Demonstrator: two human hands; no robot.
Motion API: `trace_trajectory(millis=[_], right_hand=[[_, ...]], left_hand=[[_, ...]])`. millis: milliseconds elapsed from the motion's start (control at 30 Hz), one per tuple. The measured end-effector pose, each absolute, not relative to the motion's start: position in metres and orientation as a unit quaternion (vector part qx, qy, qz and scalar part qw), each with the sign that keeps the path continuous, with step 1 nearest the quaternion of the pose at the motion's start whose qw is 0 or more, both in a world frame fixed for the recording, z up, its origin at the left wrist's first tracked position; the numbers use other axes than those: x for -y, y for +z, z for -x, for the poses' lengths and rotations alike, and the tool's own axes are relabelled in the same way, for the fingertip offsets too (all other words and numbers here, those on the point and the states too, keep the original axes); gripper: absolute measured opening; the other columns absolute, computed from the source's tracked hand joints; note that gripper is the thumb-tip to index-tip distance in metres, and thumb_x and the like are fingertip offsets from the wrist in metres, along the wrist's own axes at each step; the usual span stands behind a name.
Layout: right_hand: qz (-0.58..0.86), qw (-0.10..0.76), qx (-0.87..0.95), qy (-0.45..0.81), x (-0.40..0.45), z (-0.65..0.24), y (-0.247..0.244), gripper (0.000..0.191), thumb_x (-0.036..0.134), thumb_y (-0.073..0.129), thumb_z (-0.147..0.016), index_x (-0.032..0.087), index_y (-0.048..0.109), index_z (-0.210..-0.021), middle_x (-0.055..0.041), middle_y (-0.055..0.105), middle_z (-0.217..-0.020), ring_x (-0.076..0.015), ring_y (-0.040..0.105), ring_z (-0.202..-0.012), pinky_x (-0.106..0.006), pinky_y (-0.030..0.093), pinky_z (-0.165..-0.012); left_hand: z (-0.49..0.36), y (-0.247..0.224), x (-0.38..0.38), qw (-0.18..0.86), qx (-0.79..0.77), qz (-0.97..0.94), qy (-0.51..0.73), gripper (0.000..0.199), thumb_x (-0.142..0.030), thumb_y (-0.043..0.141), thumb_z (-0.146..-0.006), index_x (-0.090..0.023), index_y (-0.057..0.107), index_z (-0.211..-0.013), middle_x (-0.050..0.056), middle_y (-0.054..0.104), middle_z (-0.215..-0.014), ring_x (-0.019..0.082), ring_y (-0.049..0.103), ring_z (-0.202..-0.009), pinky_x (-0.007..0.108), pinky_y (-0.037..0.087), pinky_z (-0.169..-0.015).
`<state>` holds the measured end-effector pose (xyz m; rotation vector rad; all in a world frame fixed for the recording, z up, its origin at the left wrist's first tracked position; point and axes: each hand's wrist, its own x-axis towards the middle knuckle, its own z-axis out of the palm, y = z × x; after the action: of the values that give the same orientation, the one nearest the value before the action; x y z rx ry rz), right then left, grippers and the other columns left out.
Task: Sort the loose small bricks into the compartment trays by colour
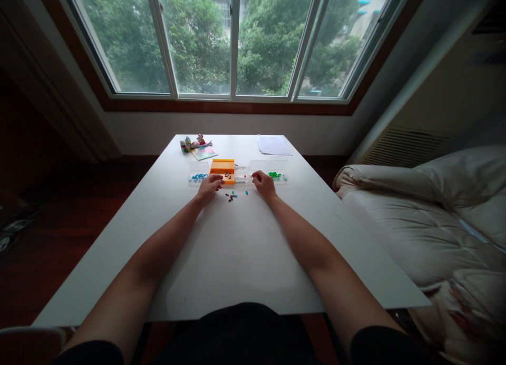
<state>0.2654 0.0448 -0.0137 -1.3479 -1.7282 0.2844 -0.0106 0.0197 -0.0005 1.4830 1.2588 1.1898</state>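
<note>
My left hand (210,186) is at the near left edge of an open orange box (222,163), its fingers curled together; whatever they may pinch is too small to make out. Small brown pieces (227,175) lie in that box. To the right, my right hand (264,185) reaches over a clear plastic box with thumb and fingers drawn together, and anything between them is hidden. Green pieces (275,175) sit just beyond it on the right. Blue pieces (200,177) fill a clear compartment left of the orange box. Several loose brown pieces (231,198) and a blue piece (246,193) lie on the tabletop between my hands.
The white table (237,249) stands below a window. At its far left are a small colourful figure model (195,142) and a printed card (205,153). White paper sheets (273,145) lie far right. A cushioned sofa (419,212) is beside the table on the right.
</note>
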Motion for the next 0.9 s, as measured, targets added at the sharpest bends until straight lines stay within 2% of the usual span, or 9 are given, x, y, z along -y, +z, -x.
trace_trajectory(millis=[100, 233, 367, 533, 633, 733, 800, 900], right_hand=[[0.551, 0.443, 0.697, 0.117, -0.044, -0.265, -0.013, 0.024, 0.023, 0.053, -0.084, 0.020, 0.072, -0.098, -0.0014, 0.066, -0.074, -0.0176, 0.058, -0.070, -0.026, 0.044, -0.069], [0.552, 0.443, 0.697, 0.115, -0.044, -0.265, -0.013, 0.024, 0.023, 0.053, -0.084, 0.020, 0.072, -0.098, -0.0012, 0.066, -0.074, -0.0174, 0.058, -0.070, -0.026, 0.044, -0.069], [0.548, 0.445, 0.699, 0.111, -0.045, -0.264, -0.013, 0.024, 0.022, 0.052, -0.084, 0.020, 0.072, -0.098, -0.0011, 0.066, -0.074, -0.0172, 0.058, -0.070, -0.026, 0.043, -0.069], [0.551, 0.442, 0.700, 0.110, -0.043, -0.264, -0.011, 0.025, 0.022, 0.052, -0.085, 0.019, 0.073, -0.098, -0.0016, 0.066, -0.075, -0.0172, 0.058, -0.070, -0.026, 0.043, -0.069], [0.546, 0.433, 0.708, 0.113, -0.042, -0.264, -0.010, 0.024, 0.023, 0.053, -0.085, 0.020, 0.073, -0.098, -0.0008, 0.065, -0.072, -0.0165, 0.056, -0.067, -0.025, 0.042, -0.068], [0.525, 0.380, 0.750, 0.128, -0.040, -0.264, -0.008, 0.019, 0.027, 0.057, -0.086, 0.020, 0.073, -0.092, -0.0002, 0.065, -0.071, -0.0152, 0.054, -0.066, -0.025, 0.039, -0.066], [0.501, 0.325, 0.791, 0.136, -0.039, -0.264, -0.005, 0.014, 0.029, 0.061, -0.085, 0.020, 0.072, -0.083, 0.0001, 0.064, -0.070, -0.0141, 0.052, -0.065, -0.024, 0.037, -0.064], [0.480, 0.252, 0.829, 0.136, -0.035, -0.262, 0.002, 0.018, 0.034, 0.067, -0.084, 0.020, 0.068, -0.072, 0.0011, 0.062, -0.067, -0.0125, 0.049, -0.063, -0.024, 0.032, -0.061]], left_hand=[[0.012, 0.002, -0.019, 0.433, -0.499, -0.590, 0.465, 0.045, -0.031, 0.056, -0.087, -0.017, 0.064, -0.129, 0.013, 0.072, -0.121, 0.012, 0.067, -0.075, 0.026, 0.055, -0.070], [0.013, -0.001, -0.022, 0.437, -0.496, -0.582, 0.474, 0.050, -0.022, 0.054, -0.085, -0.018, 0.062, -0.134, 0.012, 0.071, -0.124, 0.011, 0.068, -0.076, 0.026, 0.056, -0.071], [0.014, -0.007, -0.026, 0.400, -0.497, -0.607, 0.474, 0.040, -0.022, 0.055, -0.085, -0.016, 0.069, -0.121, 0.012, 0.073, -0.118, 0.015, 0.068, -0.083, 0.029, 0.056, -0.075], [0.014, -0.006, -0.023, 0.275, -0.502, -0.710, 0.409, 0.023, -0.027, 0.060, -0.085, -0.019, 0.076, -0.100, 0.007, 0.075, -0.110, 0.022, 0.068, -0.099, 0.034, 0.053, -0.090], [0.011, -0.004, -0.019, 0.231, -0.500, -0.752, 0.363, 0.022, -0.029, 0.061, -0.087, -0.019, 0.077, -0.098, 0.007, 0.076, -0.102, 0.022, 0.068, -0.091, 0.033, 0.053, -0.084], [0.009, -0.005, -0.017, 0.200, -0.476, -0.789, 0.332, 0.023, -0.026, 0.061, -0.086, -0.017, 0.077, -0.100, 0.008, 0.074, -0.098, 0.021, 0.066, -0.085, 0.034, 0.052, -0.080], [0.008, -0.005, -0.016, 0.178, -0.458, -0.811, 0.317, 0.023, -0.025, 0.062, -0.086, -0.017, 0.077, -0.101, 0.008, 0.073, -0.099, 0.022, 0.065, -0.087, 0.035, 0.052, -0.083], [0.007, -0.006, -0.015, 0.154, -0.436, -0.834, 0.302, 0.023, -0.024, 0.064, -0.085, -0.021, 0.078, -0.103, 0.008, 0.071, -0.104, 0.024, 0.063, -0.097, 0.039, 0.050, -0.092]])
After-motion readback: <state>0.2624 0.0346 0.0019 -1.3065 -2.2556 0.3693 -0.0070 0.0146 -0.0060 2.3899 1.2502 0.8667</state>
